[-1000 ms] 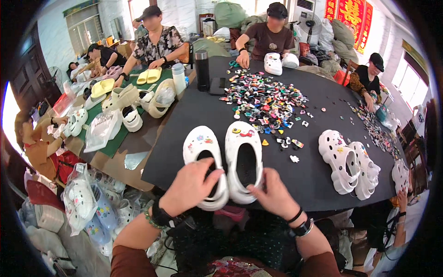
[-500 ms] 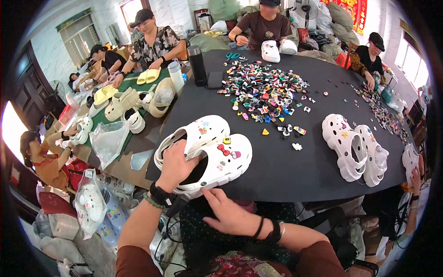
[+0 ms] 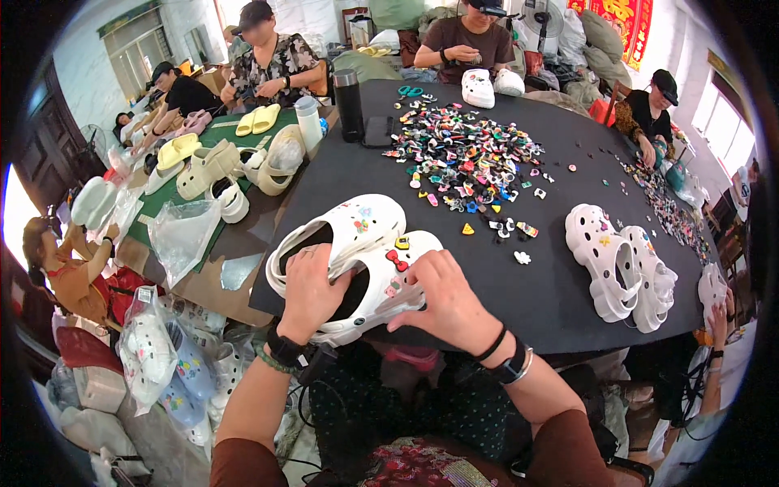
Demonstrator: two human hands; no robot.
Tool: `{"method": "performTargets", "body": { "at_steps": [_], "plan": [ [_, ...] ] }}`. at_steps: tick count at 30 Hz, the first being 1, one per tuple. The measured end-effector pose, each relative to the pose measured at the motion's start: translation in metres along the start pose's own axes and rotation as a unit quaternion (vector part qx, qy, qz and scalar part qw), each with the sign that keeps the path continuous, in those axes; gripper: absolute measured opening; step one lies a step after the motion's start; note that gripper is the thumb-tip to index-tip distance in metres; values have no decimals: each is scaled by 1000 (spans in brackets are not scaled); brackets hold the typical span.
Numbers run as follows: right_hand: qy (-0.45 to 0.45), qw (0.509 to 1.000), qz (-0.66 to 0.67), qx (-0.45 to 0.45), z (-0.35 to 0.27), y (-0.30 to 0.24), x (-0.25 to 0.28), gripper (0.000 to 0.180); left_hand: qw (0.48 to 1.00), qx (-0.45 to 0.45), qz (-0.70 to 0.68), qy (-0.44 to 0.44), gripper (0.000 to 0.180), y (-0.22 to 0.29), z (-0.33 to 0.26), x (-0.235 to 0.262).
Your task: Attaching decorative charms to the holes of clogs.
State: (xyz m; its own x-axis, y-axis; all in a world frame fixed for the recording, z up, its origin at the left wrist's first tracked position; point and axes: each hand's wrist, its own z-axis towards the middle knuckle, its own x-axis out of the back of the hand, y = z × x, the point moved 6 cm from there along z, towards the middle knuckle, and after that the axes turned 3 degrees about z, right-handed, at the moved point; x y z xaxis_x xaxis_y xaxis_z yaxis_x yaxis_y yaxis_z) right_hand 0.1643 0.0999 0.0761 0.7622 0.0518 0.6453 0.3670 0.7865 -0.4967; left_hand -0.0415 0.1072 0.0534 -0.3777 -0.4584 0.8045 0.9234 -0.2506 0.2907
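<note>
Two white clogs lie side by side at the table's near edge, toes pointing up and right. The near clog [image 3: 376, 284] carries a red bow charm [image 3: 397, 260], a yellow-and-black charm [image 3: 402, 243] and a pink one. Pastel charms show on the far clog [image 3: 375, 213]. My left hand [image 3: 315, 286] grips the pair at the foot openings, its thumb inside the near clog. Around that clog's toe closes my right hand [image 3: 451, 297], fingers on top and thumb low on the side; they hide part of the toe.
A pile of colourful shoe charms [image 3: 466, 154] covers the table's middle. More white clogs [image 3: 601, 258] stand at right. A black bottle [image 3: 349, 105] and a phone [image 3: 378, 132] are at back left. Several people sit around, and bagged clogs [image 3: 148, 347] lie at lower left.
My right hand has risen from beside the near clog's heel to its toe and taken hold there. My left hand stays on the clogs.
</note>
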Motion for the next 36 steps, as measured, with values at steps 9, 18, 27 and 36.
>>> {"method": "performTargets", "body": {
  "at_steps": [9, 18, 27, 36],
  "plan": [
    [-45, 996, -47, -57, 17, 5, -20, 49, 1000, -1, 0, -7, 34, -1, -1, -1],
    [-94, 995, -34, -24, 18, 3, -15, 36, 1000, -1, 7, -6, 35, -3, -3, -1],
    [-139, 984, -78, 76, 19, 5, -18, 21, 1000, -1, 0, -3, 33, -1, -3, -1],
    [-135, 987, 51, 70, 16, 20, -17, 10, 1000, -8, 0, 11, 34, 1, -2, 1]
  ]
}}
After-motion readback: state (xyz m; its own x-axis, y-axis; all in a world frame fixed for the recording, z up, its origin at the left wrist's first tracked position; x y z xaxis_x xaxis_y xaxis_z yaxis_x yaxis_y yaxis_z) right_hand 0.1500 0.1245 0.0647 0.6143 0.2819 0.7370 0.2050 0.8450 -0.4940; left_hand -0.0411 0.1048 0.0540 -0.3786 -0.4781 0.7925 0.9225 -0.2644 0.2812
